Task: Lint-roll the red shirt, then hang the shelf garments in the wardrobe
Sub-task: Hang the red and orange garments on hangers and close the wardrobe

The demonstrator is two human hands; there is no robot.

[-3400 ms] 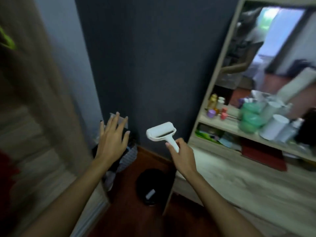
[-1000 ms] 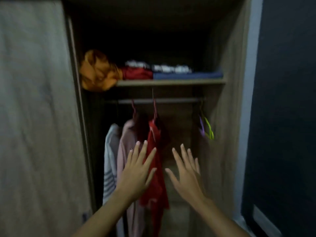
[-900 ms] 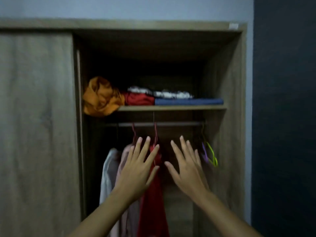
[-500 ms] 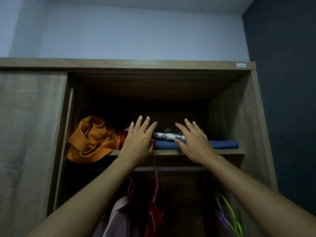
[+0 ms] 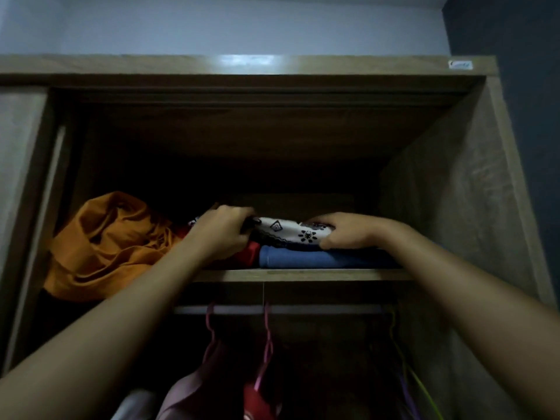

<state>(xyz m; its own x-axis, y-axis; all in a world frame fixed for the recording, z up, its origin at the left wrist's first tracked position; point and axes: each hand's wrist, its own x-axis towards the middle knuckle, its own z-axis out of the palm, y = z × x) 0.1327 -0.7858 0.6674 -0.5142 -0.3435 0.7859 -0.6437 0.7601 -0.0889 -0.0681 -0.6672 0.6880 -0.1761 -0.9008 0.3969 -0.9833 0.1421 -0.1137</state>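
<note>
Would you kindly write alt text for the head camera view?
Both hands, left hand and right hand, grip a patterned white garment atop a folded blue one on the wardrobe shelf; an orange cloth lies beside.

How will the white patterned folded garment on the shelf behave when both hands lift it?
The white patterned garment is probably soft and floppy; held by the left hand and right hand at its ends, its middle may sag. It looks thin, so likely light. The blue garment beneath might drag along.

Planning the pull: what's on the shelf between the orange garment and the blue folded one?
Head view: a red folded garment, partly hidden by the left hand.
</note>
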